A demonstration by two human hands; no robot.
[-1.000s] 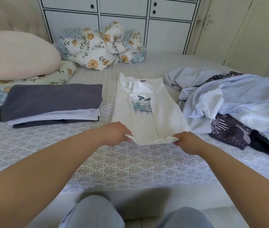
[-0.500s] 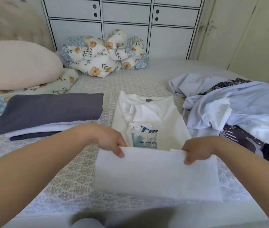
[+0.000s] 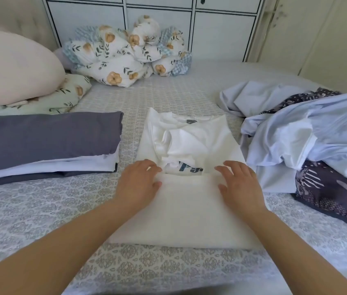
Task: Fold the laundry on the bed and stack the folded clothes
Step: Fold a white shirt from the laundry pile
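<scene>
Head view: your left hand (image 3: 139, 184) and right hand (image 3: 239, 184) now lie flat on the white T-shirt (image 3: 186, 150), fingers spread and relaxed, each grip released, pressing the cloth rather than pinching it. Half a second ago you held the bottom hem pinched up in the air toward you; a second ago it was only just lifted off the bed (image 3: 30, 209). Now that lower half is laid over the middle, its edge sitting just below the blue print, which only peeks out between your hands. So the first crosswise fold looks done, and you seem to be smoothing it.

The T-shirt lies in the middle of the bed, directly in front of you, collar end away from you. The folded stack (image 3: 47, 145), grey piece on top, sits just to its left, apart from it. The unfolded pile (image 3: 308, 133) of pale blue and dark patterned clothes lies to the right, touching the shirt's right edge.

Likely one more fold remains before you move it onto the stack, and much laundry is still waiting
</scene>
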